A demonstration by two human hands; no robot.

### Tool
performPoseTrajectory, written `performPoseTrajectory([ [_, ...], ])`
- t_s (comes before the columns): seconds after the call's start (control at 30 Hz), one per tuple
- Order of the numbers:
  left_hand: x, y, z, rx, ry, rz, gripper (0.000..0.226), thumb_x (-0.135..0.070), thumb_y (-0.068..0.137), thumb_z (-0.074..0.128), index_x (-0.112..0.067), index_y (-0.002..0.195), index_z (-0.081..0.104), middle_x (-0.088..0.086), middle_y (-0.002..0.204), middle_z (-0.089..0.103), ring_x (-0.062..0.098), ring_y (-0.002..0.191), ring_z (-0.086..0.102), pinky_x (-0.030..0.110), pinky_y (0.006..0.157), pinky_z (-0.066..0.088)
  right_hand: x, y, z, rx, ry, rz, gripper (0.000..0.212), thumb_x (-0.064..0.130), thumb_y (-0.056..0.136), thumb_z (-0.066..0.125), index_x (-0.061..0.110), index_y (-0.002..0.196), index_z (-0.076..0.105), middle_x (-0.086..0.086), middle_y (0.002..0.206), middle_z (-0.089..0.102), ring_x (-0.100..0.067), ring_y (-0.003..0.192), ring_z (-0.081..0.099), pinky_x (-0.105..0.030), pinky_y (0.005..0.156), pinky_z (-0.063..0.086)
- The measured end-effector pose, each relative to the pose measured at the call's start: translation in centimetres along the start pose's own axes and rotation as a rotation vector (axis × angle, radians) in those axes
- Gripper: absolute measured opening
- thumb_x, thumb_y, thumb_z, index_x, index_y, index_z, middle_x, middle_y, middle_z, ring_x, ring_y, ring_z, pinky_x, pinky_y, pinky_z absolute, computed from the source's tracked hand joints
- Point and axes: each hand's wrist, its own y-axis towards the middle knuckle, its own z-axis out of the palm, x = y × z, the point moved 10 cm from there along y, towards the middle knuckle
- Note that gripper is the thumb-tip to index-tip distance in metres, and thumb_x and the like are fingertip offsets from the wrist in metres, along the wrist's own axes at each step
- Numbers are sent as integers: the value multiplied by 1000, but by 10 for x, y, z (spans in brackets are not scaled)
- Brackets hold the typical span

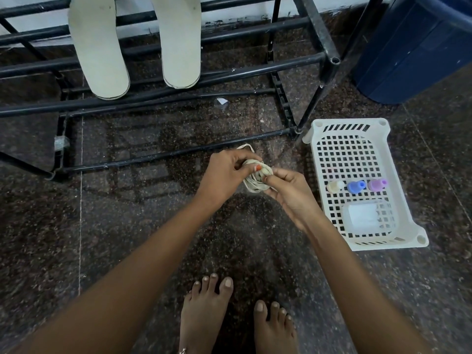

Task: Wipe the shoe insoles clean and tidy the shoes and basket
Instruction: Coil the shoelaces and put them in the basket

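While held above the speckled stone floor (127, 226), a coiled bundle of flat cream laces (256, 180) is pinched between curled fingers (240, 159) of left hand (224, 172) and right hand (288, 192). Right of the fingers: white plastic lattice basket (313, 139). Beyond them: two pale oblong insoles (99, 47) on black tubular rack (229, 72).

Single head view, steeply downward, close above floor (127, 251).

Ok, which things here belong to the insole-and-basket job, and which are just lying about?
Job: insoles on the rack; lace bundle held by left hand and right hand; basket with bottles.
Lying about: blue bin; paper scrap.
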Motion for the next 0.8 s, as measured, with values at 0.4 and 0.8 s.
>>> performPoseTrajectory([
  [0.4,7,2,-5,-41,-31,-37,16,-6,85,65,-10,99,72,-3,92,68,8,85,65,17,79,51,20,0,-3,-102,-206,-164,18,1,83,62,6,101,62,3,78,65,6,63,61,-8,59,46],
  [0.8,20,0,10,55,-239,-169,15,-5,87,63,-20,88,65,-7,84,68,3,77,64,16,73,52,31,-2,-6,-182,-476,-313,23,-4,79,62,12,96,63,10,78,63,9,63,56,-6,60,45],
])
